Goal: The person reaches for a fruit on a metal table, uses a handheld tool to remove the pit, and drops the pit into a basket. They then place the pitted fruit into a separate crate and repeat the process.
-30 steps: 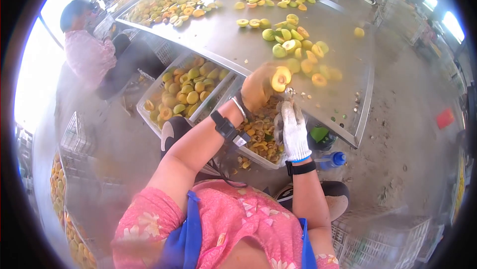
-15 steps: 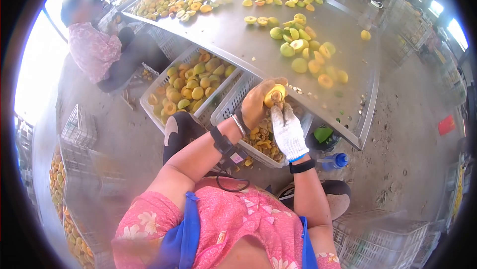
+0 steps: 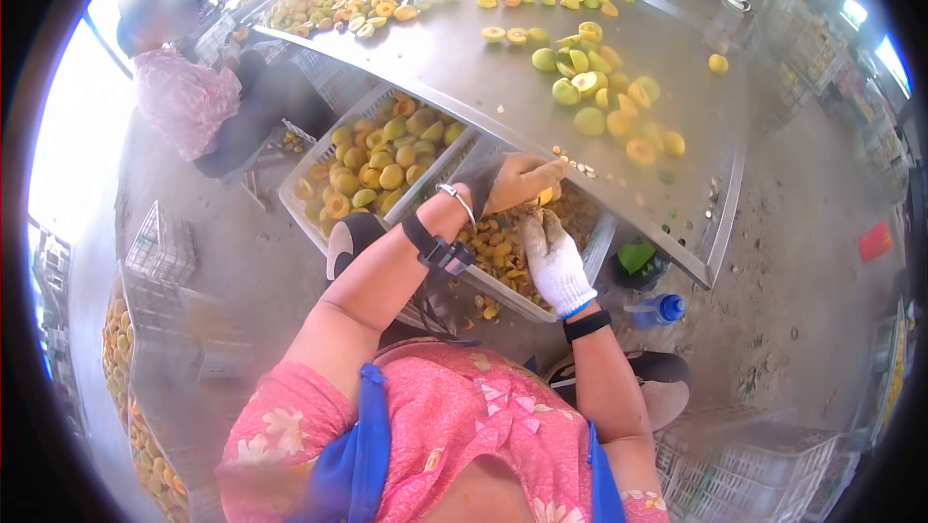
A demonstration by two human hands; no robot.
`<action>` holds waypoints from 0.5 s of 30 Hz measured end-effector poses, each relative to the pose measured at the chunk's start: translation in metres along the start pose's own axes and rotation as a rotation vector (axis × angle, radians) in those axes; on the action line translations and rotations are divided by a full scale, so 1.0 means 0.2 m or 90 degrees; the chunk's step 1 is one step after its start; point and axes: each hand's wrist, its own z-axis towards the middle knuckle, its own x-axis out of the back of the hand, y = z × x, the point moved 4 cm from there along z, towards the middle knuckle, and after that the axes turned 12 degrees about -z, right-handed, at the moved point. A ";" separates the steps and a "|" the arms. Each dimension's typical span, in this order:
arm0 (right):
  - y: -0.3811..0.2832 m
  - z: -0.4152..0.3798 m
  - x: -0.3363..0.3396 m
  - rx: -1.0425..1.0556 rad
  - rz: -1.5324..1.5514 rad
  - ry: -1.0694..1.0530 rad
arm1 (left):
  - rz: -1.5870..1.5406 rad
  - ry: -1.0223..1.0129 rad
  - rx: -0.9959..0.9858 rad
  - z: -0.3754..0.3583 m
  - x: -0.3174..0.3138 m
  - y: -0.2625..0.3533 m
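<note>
A: Where are the hands working?

B: Over the near crate (image 3: 592, 250). The left hand (image 3: 517, 182), bare, is closing around a fruit half (image 3: 544, 196) just under the table (image 3: 464, 78) edge. The gloved right hand (image 3: 558, 262) is curling loosely beside it; whether it is gripping a tool, I cannot tell.

A: How far along is the work looking?

B: Partway, I'd judge. Scraps are filling the near crate, whole fruit is waiting in the next crate (image 3: 319, 218), and cut halves (image 3: 604, 98) are lying on the table.
</note>
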 end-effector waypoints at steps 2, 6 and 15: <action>0.01 0.02 0.01 0.046 0.018 0.055 | -0.190 0.060 -0.127 -0.04 -0.04 -0.02; 0.04 0.02 -0.05 -0.172 0.266 -0.090 | -0.740 0.165 -0.079 -0.09 -0.14 -0.08; 0.00 0.00 -0.08 -0.175 0.281 -0.113 | -0.617 0.363 -0.192 -0.12 -0.20 -0.13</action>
